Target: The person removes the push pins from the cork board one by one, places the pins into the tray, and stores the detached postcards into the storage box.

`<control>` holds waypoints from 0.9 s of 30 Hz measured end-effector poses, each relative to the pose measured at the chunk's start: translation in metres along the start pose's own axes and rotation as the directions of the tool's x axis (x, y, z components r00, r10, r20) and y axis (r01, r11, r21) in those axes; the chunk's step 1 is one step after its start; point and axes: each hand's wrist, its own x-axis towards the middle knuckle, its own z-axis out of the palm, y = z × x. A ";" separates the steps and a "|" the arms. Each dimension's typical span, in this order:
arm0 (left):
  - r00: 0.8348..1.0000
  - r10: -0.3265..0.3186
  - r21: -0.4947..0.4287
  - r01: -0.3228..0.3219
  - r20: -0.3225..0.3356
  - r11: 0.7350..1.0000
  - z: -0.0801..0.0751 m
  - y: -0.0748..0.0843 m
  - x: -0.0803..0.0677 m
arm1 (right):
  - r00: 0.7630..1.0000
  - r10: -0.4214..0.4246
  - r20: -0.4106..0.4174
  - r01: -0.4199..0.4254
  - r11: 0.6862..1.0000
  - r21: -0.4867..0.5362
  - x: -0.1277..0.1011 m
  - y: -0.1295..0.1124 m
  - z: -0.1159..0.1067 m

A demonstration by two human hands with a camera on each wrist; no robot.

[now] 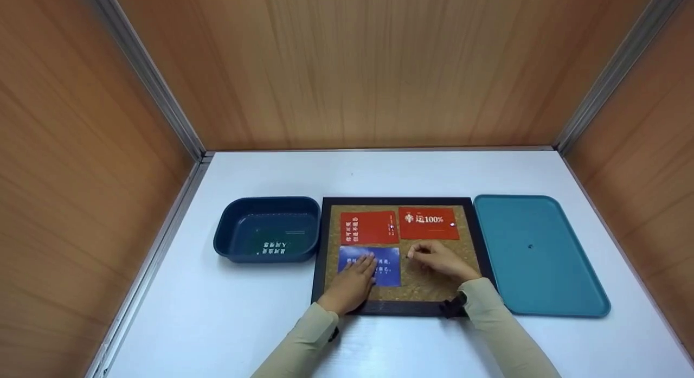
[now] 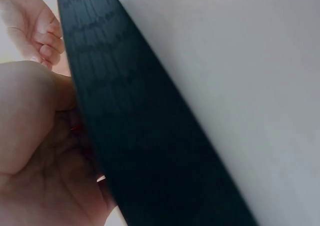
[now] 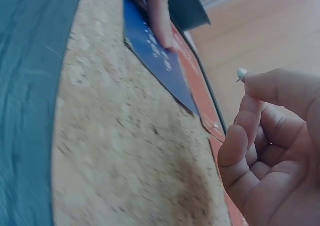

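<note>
My left hand (image 1: pixel 352 283) rests on a blue card (image 1: pixel 389 272) with white writing, its fingers straight over the card's left half. The card lies on a cork board (image 1: pixel 428 290) in a black frame. Just right of the card, my right hand (image 1: pixel 443 260) pinches a small push pin; in the right wrist view the white pin (image 3: pixel 242 74) shows at the tips of thumb and forefinger, above the cork. Along the board's upper half lie two red cards, one left (image 1: pixel 368 229) and one right (image 1: pixel 429 231), each with a pin near its right side.
A dark blue bin (image 1: pixel 221 234) stands left of the board, with a dark green card (image 1: pixel 293 245) inside. To the right lies a teal tray (image 1: pixel 542 280) with a small dark object (image 1: pixel 529 247) on it. Wood-grain panels (image 1: pixel 379 69) enclose the white table (image 1: pixel 260 307).
</note>
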 end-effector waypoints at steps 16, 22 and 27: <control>1.000 -0.008 -0.007 0.009 0.021 1.000 0.002 -0.001 0.001 | 0.996 0.023 -0.082 -0.026 0.999 -0.040 -0.018 -0.002 -0.034; 1.000 -0.005 -0.006 0.005 0.013 1.000 0.002 -0.001 0.001 | 0.984 0.072 -0.163 -0.075 0.997 -0.013 -0.026 0.000 -0.046; 1.000 -0.008 -0.019 0.008 0.010 1.000 0.001 -0.001 0.000 | 0.975 0.078 -0.207 -0.071 0.997 0.043 -0.034 0.004 -0.056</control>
